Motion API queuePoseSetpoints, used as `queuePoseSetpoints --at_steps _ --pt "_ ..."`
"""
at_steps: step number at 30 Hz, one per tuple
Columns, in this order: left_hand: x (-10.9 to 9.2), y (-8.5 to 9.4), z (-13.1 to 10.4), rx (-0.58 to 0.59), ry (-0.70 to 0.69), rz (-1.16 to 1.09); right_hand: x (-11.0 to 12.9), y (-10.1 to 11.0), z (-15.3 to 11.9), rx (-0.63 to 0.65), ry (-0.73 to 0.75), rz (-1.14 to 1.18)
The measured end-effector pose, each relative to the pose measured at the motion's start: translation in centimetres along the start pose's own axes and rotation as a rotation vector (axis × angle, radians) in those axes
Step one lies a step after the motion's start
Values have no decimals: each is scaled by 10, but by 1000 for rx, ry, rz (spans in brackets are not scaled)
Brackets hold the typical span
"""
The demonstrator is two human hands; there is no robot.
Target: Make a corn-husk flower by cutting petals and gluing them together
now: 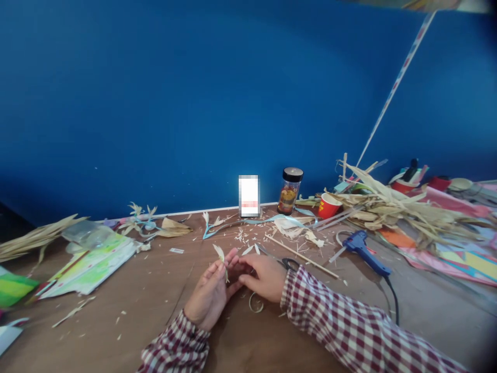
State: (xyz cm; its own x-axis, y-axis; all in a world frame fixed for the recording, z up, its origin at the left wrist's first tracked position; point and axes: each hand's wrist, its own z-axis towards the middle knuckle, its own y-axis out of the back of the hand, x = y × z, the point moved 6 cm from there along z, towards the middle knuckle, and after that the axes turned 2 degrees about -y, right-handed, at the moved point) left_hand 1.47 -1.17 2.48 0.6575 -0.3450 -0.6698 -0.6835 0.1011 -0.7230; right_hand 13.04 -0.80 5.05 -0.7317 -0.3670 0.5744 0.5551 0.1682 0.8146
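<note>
My left hand (pixel 212 292) pinches a small pale husk piece (pixel 219 253) between thumb and fingers, its leaf-like tip pointing up and a thin green end hanging below. Close beside it on the right, my right hand (pixel 264 275) has its fingers bent towards the left fingers; whether anything is between them is too small to tell. Scissors (pixel 290 264) lie partly hidden behind my right hand. A thin curled strip (pixel 255 303) is just below that hand. Small white husk pieces (pixel 250 249) lie behind both hands.
A blue glue gun (pixel 367 253) and a thin stick (pixel 303 255) lie right. Behind stand a lidded jar (pixel 289 191) and a red cup (pixel 329 206). Dry husks (pixel 373 199) are heaped at the right; a painted sheet (pixel 91 264) and husk flowers (pixel 143 220) lie left.
</note>
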Motion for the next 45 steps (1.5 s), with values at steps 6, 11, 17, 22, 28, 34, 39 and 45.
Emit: queuePoseSetpoints --at_steps 6,11,17,22,28,34,39,45 --pt "3 1 0 4 13 37 0 -10 -2 67 -36 38" --pt "9 11 3 -92 26 94 4 13 -6 57 -21 -229" --pt "8 25 5 -233 -47 227 -10 30 -44 259 -6 -186" --pt "8 24 6 -241 -34 205 -25 48 -78 325 -47 -172" --pt "9 22 5 -227 -45 199 -6 59 -53 87 -63 -84" --pt "10 26 6 -282 -65 160 -7 45 -15 20 -14 -250" --pt "9 27 8 -281 -68 188 -42 49 18 -78 -95 -419" --pt "9 26 7 -279 -64 186 -49 33 41 -46 -60 -423"
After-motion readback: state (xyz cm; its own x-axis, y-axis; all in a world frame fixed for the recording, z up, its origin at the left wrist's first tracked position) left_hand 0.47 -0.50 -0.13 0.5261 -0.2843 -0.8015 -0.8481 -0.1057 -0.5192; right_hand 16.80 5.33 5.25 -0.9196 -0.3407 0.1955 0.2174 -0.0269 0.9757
